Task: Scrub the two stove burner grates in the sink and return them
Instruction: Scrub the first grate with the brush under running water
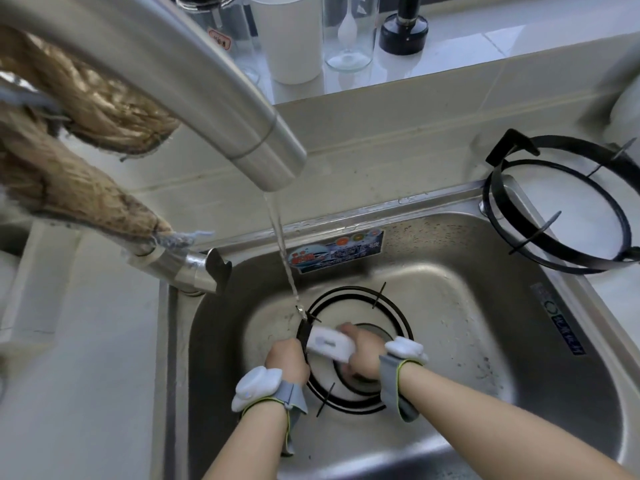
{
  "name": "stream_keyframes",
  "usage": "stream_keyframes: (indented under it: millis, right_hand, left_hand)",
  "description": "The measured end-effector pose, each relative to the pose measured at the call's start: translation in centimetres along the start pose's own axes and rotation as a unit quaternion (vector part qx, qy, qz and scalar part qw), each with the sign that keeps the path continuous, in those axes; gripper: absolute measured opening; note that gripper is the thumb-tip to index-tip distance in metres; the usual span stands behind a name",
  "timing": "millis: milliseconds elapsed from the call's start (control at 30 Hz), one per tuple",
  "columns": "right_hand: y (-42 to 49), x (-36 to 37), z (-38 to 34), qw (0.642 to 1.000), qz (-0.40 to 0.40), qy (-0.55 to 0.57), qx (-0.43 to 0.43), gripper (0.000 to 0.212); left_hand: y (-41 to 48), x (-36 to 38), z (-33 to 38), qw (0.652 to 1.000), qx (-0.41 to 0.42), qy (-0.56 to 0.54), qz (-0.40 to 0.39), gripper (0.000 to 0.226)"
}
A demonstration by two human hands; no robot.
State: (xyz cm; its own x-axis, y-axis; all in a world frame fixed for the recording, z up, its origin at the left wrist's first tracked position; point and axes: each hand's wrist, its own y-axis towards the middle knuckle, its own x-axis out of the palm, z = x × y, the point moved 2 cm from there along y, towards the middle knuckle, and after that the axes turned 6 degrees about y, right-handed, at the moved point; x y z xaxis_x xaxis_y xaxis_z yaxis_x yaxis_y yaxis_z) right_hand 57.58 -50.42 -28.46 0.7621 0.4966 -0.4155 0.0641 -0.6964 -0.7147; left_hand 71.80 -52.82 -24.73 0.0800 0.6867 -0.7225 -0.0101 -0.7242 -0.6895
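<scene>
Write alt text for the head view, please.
Left hand grips a burner grate in the steel sink while right hand presses a white scrubber against it under the running faucet. A second grate rests on the sink's right rear corner.

Water is running from the tap onto a black grate lying in the sink. The left hand is gripping the grate's edge. The right hand is holding a white scrubber against it. A second grate is sitting on the counter, poking over the sink's corner. Brown rags are hanging on the tap.
</scene>
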Motion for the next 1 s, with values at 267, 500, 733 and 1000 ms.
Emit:
stream_keyframes:
  millis: [267,500,733,1000]
  right_hand:
    - [-0.8,0.3,-0.4,0.999,-0.028,0.024,0.007,0.063]
    - [-1.3,0.6,-1.1,0.997,-0.032,0.059,0.024,0.063]
    - [-1.0,-0.5,-1.0,0.995,0.019,0.096,0.031,0.061]
    - [-0.3,-1.7,-0.9,0.995,0.042,0.079,0.044,0.062]
  left_hand:
    - [-0.1,-0.2,0.2,1.0,0.003,0.0,0.004,0.029]
    - [0.0,-0.2,0.1,1.0,0.004,0.0,0.007,0.027]
    - [0.0,-0.2,0.1,1.0,0.0,0.005,-0.001,0.026]
    - [-0.1,-0.5,-0.1,1.0,0.0,-0.023,-0.006,0.027]
